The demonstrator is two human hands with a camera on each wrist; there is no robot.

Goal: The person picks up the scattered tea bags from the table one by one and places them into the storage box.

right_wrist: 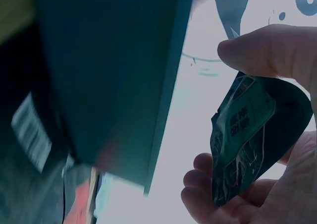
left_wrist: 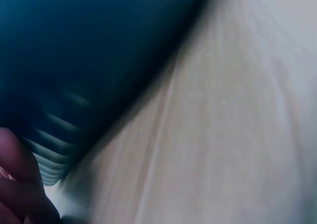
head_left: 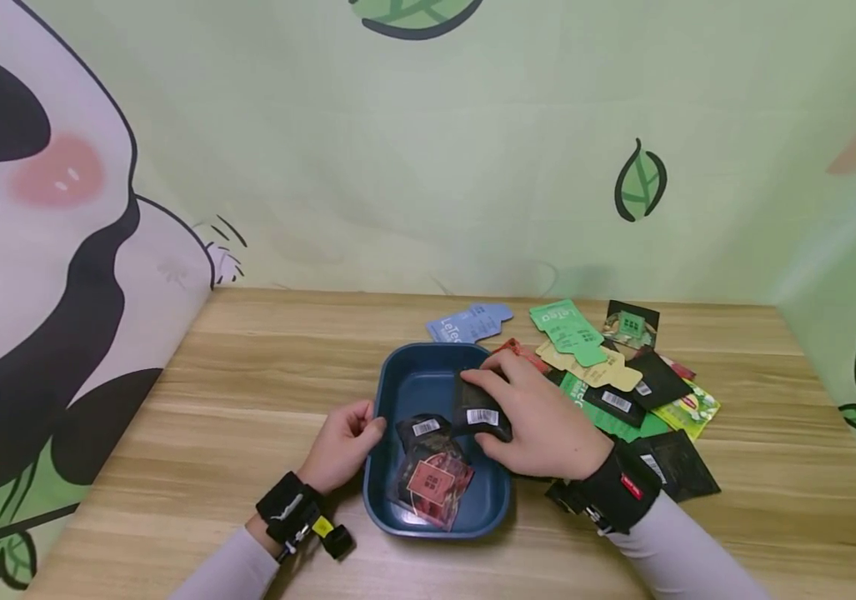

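Note:
My right hand holds a black sachet by its edges between thumb and fingers, over the right side of a blue plastic bin. A green label shows on the face of this sachet in the right wrist view. At the left, my left hand grips the bin's rim, thumb on top and fingers curled against the outer wall. Inside the bin lie a black sachet with a barcode and a clear-edged sachet with a red label, partly overlapping.
Right of the bin spreads a loose pile: green LeTea packets, a yellow packet, black sachets and a yellow-green sachet. Blue packets lie behind the bin. A printed cloth wall stands at the table's back.

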